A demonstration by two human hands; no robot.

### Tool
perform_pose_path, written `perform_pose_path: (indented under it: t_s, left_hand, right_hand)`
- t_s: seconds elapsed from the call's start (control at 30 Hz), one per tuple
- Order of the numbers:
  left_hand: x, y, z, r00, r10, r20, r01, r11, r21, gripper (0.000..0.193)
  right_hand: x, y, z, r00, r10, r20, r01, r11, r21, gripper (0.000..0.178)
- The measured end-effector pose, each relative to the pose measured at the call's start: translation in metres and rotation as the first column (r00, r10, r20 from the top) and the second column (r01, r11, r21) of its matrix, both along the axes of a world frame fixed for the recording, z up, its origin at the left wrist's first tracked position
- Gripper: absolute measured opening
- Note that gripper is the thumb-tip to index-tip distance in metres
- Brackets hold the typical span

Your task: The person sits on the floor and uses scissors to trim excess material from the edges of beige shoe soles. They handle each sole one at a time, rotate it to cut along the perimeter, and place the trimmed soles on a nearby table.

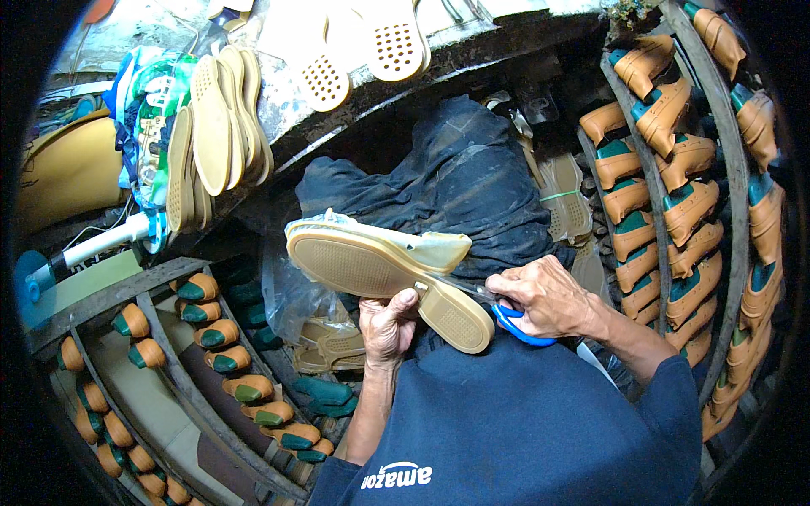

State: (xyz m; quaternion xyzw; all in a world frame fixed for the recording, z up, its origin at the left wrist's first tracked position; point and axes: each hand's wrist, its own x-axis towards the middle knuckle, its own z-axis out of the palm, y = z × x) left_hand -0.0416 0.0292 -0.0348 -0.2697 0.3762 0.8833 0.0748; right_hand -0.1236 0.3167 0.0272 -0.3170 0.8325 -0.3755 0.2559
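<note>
A shoe (359, 266) with a tan textured sole and a pale upper lies tilted over my lap, its sole turned toward me. My left hand (388, 331) is closed round its near side, the thumb pressed on the sole close to the heel. In my right hand (547, 297) is a pair of scissors (516, 327) with blue handles, the fingers wrapped round the loops. Their blades reach in beside the heel, at the edge between upper and sole. I cannot tell whether the blades are apart, since the heel and my fingers partly cover them.
Tan soles (221, 126) lean stacked at the upper left, and perforated soles (396, 59) rest on the workbench (291, 135) ahead. Wooden racks with brown shoes on green lasts flank me: right rack (731, 253), left rack (181, 367). Dark cloth (439, 169) covers my lap.
</note>
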Motion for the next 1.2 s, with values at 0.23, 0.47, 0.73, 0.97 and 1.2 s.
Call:
perform_pose_path:
  t_s: [0.23,0.47,0.73,0.97,1.2]
  left_hand:
    - [-0.001,-0.009,0.003,1.000,0.008,0.004,-0.008,0.999,0.045,0.047]
    - [-0.003,-0.018,-0.001,0.999,0.046,-0.025,-0.045,0.998,0.045,0.046]
    - [0.003,-0.002,-0.006,0.996,0.079,-0.032,-0.076,0.995,0.064,0.051]
    - [0.006,0.007,-0.007,0.999,0.021,-0.028,-0.015,0.980,0.196,0.046]
    - [0.001,0.013,-0.009,0.997,0.076,0.015,-0.077,0.949,0.305,0.036]
  right_hand:
    - [-0.003,0.001,-0.010,0.999,0.037,0.017,-0.036,0.998,-0.048,0.022]
    - [-0.009,0.009,0.005,0.995,0.076,0.066,-0.075,0.997,-0.010,0.030]
    - [-0.010,0.001,0.006,1.000,0.025,-0.007,-0.025,1.000,-0.017,0.028]
    - [-0.009,0.003,0.001,0.998,0.025,-0.050,-0.026,1.000,-0.016,0.023]
    - [-0.008,-0.006,-0.005,1.000,-0.009,0.025,0.011,0.996,-0.086,0.024]
